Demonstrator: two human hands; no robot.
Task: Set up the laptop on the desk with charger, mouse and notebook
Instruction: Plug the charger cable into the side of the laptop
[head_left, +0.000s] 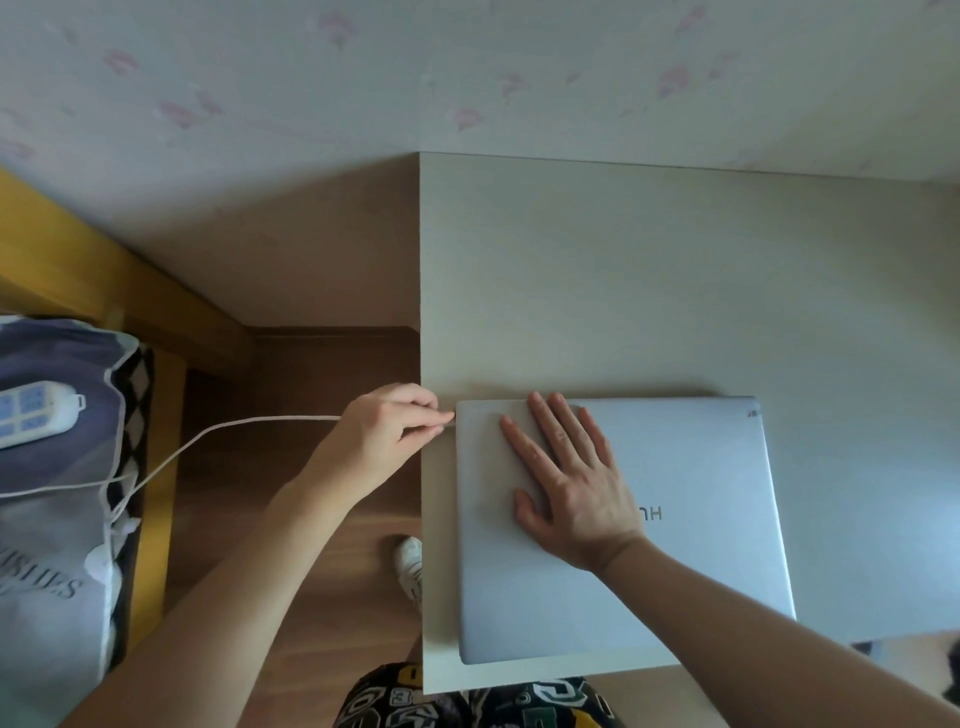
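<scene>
The left hand (387, 423) is closed in a pinch grip on the end of the white charger cable (218, 430), thumb and forefinger tips pressed right at the far-left corner of the laptop (675, 519); the plug itself is hidden between fingers and laptop edge, so whether it is seated cannot be told. The left forearm runs up from the lower left, wrist slightly bent toward the laptop. The right hand (566, 478) grips nothing — it lies flat and open, palm down on the laptop's closed lid, fingers spread and pointing toward the far-left corner, the forearm crossing in from the lower right.

The laptop, silver and shut, lies on the pale desk (623, 286) close to the desk's left and near edges; the letters "HU" show on the lid beside the right wrist, the rest covered by the hand.

From the left hand the cable stretches away from the laptop, off the desk and over the wooden floor (311, 364), to a bed (52, 467) well left of the laptop; a white power strip (31, 418) rests there, and the bedding bears the partial word "ISHES". A white shoe (410, 566) shows just left of the desk edge.
</scene>
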